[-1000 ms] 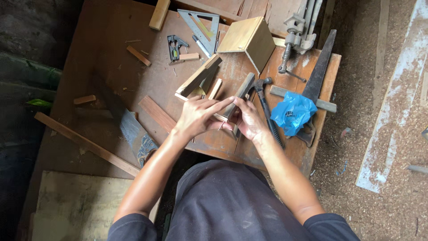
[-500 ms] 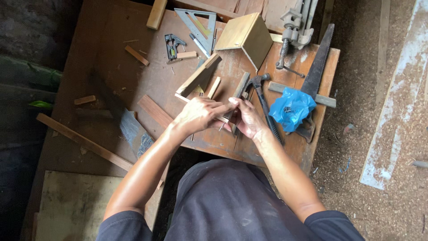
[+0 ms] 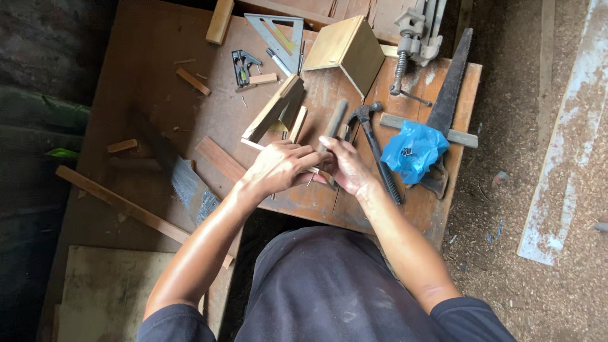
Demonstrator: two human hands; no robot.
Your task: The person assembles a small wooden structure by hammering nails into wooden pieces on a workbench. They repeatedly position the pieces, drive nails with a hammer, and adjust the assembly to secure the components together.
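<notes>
My left hand (image 3: 278, 166) and my right hand (image 3: 345, 166) meet over the front of a wooden workbench (image 3: 190, 114). Both close around a small light wooden piece (image 3: 315, 170) held between them; most of it is hidden by the fingers. A grey round tool handle (image 3: 334, 120) pokes up from between my hands; which hand grips it I cannot tell. Just beyond my hands lies an open wooden frame (image 3: 275, 111) of thin slats. A claw hammer (image 3: 373, 142) lies right of my right hand.
A blue plastic bag (image 3: 415, 151), a handsaw (image 3: 446, 107) and a metal clamp (image 3: 415, 38) lie at the right. A wooden box (image 3: 345, 50), a metal triangle square (image 3: 275, 31) and wood offcuts sit farther back. Sawdust covers the floor at right.
My hands stay closed together on the small piece, shifting slightly. The view has drifted a little, so the bench sits slightly lower in frame.
</notes>
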